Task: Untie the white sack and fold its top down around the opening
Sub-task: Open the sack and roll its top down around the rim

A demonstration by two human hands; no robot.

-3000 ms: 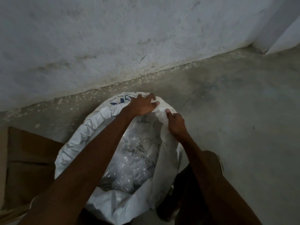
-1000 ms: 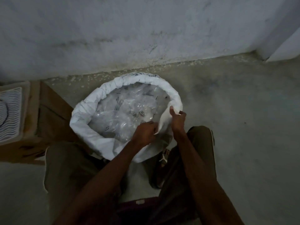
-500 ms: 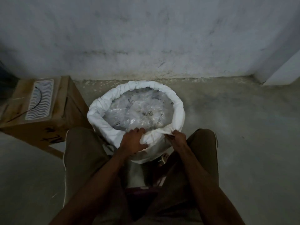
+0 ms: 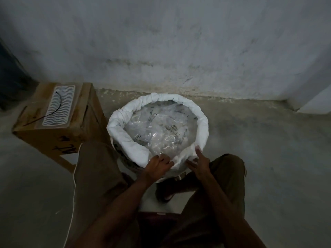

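The white sack [image 4: 202,120] stands open on the floor between my knees, its top rolled down into a thick rim around the mouth. Clear plastic packets [image 4: 161,133] fill the inside. My left hand [image 4: 157,165] grips the near part of the rim, fingers curled over the white cloth. My right hand [image 4: 200,160] lies on the near right rim with fingers stretched out, the thumb up against the cloth.
A brown cardboard box [image 4: 75,129] stands just left of the sack, with a white wavy-patterned mat [image 4: 59,106] and a black cord on top. A stained wall [image 4: 179,51] runs behind. Bare concrete floor [image 4: 277,149] spreads to the right. My knees flank the sack.
Both hands came from the far side of the rim to the near edge, rolling it down. The right hand's fingers have now straightened. The camera pulled back, showing the box.
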